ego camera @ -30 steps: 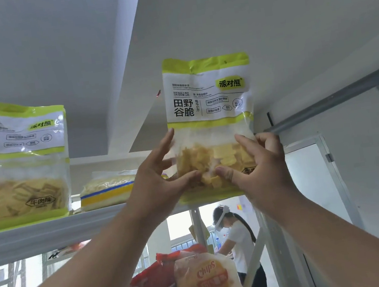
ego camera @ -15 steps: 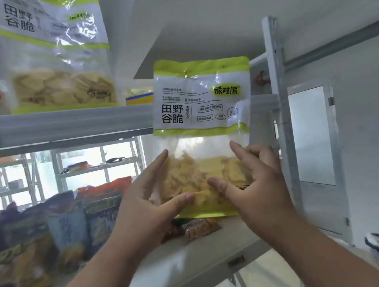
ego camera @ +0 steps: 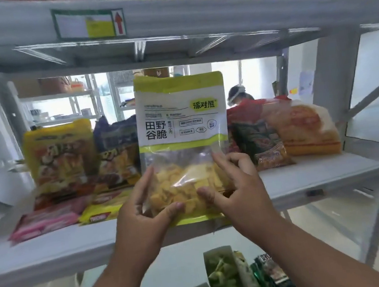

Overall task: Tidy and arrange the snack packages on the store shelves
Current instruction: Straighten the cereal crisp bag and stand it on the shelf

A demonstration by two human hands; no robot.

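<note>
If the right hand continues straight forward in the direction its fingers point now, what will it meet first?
Probably the dark red snack bag standing just behind the right hand, which grips the green-and-white pouch. Depth is unclear, so the gap cannot be judged.

**Bag brought down from the top shelf to the middle one**

A second ago the green-and-white snack bag [ego camera: 181, 129] was held up at the top shelf [ego camera: 191, 25], against the ceiling. Now it stands upright in front of the middle shelf [ego camera: 309, 175], its bottom edge apparently at the shelf's front lip, though motion blur makes contact hard to judge. The left hand [ego camera: 142, 213] and right hand [ego camera: 236, 192] have come down with it, and the view has tilted downward, bringing lower-shelf packets [ego camera: 222, 282] into sight.
</note>
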